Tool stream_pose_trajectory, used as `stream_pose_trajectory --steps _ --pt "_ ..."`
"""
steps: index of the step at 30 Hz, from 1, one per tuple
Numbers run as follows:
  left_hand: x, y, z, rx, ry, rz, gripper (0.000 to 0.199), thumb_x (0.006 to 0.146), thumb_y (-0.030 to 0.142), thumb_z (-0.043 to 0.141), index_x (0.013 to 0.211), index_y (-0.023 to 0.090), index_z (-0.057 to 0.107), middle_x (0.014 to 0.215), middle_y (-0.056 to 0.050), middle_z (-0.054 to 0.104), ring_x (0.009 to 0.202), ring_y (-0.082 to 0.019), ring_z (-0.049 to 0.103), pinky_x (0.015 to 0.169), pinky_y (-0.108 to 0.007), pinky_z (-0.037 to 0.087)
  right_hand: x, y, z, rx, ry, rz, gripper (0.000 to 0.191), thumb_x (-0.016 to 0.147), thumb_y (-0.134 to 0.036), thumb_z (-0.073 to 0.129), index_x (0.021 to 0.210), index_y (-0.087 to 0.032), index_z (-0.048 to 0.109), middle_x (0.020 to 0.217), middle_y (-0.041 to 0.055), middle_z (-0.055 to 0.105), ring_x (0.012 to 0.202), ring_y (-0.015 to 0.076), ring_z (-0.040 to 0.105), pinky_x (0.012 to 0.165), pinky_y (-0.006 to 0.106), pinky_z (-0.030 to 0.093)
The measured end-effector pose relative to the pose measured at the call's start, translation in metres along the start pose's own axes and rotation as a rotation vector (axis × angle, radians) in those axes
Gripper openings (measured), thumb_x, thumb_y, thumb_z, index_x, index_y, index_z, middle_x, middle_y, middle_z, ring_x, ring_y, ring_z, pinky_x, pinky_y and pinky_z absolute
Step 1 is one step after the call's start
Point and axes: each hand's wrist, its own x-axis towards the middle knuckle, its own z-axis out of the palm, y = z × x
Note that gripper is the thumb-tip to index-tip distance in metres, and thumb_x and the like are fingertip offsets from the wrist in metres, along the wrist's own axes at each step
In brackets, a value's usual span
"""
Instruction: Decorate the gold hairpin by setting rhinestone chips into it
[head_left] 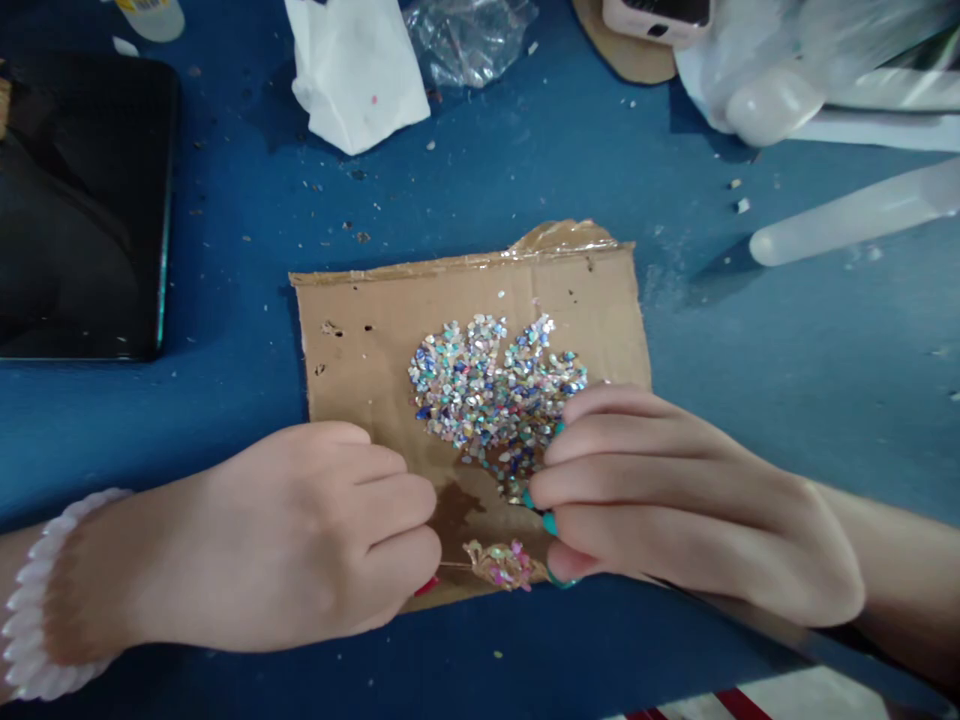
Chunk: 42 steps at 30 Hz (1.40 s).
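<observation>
A piece of brown cardboard (pixel 360 385) lies on the blue table, bearing a spread of small shiny multicoloured chips (pixel 487 385). My left hand (pixel 300 540), with a pale beaded bracelet at the wrist, is closed around the thin stem of a small ornament (pixel 506 565) with gold and pink pieces. The ornament is just above the cardboard's near edge. My right hand (pixel 667 490), its nails teal, is closed at the right edge of the chips. Its thumb is beside the ornament's right end; what its fingertips pinch, if anything, is too small to make out.
A black flat device (pixel 82 210) lies at the left. Along the back are a small bottle (pixel 156 15), a white tissue (pixel 360 75), a crumpled clear bag (pixel 472 40) and a pink-edged phone (pixel 660 18). A translucent tube (pixel 847 215) points inward at the right.
</observation>
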Motion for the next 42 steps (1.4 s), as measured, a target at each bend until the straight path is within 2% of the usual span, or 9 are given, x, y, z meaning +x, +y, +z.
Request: stream_pose_trajectory --steps 4,17,23,28,37,42 --pt "0.000 0.000 0.000 0.007 -0.009 0.003 0.026 0.092 0.015 0.046 0.066 0.018 0.048 0.064 0.003 0.045 0.055 -0.015 0.032 0.052 -0.032 0.023 -0.001 0.004 0.002 -0.016 0.030 -0.063 0.012 0.094 -0.018 0.049 0.084 -0.016 0.055 0.075 0.0010 0.069 0.078 0.0124 0.061 0.071 0.029 0.048" --pt "-0.001 -0.001 0.000 0.009 -0.017 0.006 0.024 0.092 0.016 0.048 0.068 0.019 0.050 0.065 0.002 0.046 0.055 -0.015 0.033 0.052 -0.033 0.023 -0.003 0.003 0.003 -0.050 0.044 -0.074 0.008 0.091 -0.016 0.052 0.085 -0.017 0.057 0.080 0.0006 0.068 0.080 0.0128 0.061 0.074 0.029 0.048" --pt "0.000 0.000 0.001 0.014 -0.015 0.008 0.022 0.091 0.015 0.048 0.070 0.019 0.051 0.066 0.002 0.048 0.056 -0.016 0.034 0.052 -0.033 0.025 -0.002 0.003 0.003 -0.038 0.037 -0.054 0.012 0.094 -0.019 0.048 0.085 -0.018 0.056 0.078 -0.0006 0.069 0.078 0.0118 0.061 0.073 0.028 0.049" --pt "0.001 -0.001 0.001 0.009 -0.011 0.005 0.022 0.094 0.015 0.044 0.075 0.019 0.055 0.066 0.002 0.049 0.055 -0.016 0.036 0.051 -0.034 0.026 0.000 -0.003 0.000 -0.021 0.008 0.033 0.010 0.093 -0.016 0.051 0.084 -0.018 0.055 0.079 -0.0010 0.069 0.079 0.0115 0.062 0.076 0.028 0.049" --pt "0.000 -0.001 0.000 -0.001 -0.030 0.003 0.020 0.092 0.015 0.045 0.075 0.020 0.054 0.067 0.002 0.050 0.055 -0.016 0.037 0.050 -0.034 0.027 0.002 -0.003 0.000 -0.008 0.005 0.008 0.009 0.092 -0.016 0.053 0.083 -0.017 0.056 0.078 -0.0005 0.070 0.079 0.0115 0.062 0.079 0.027 0.051" --pt "-0.002 -0.001 0.001 0.017 -0.022 0.008 0.018 0.092 0.015 0.045 0.079 0.019 0.056 0.067 0.002 0.052 0.056 -0.016 0.039 0.051 -0.034 0.028 0.000 -0.008 -0.001 -0.035 0.005 0.050 0.005 0.090 -0.016 0.056 0.086 -0.017 0.057 0.082 -0.0009 0.071 0.082 0.0113 0.062 0.083 0.027 0.051"
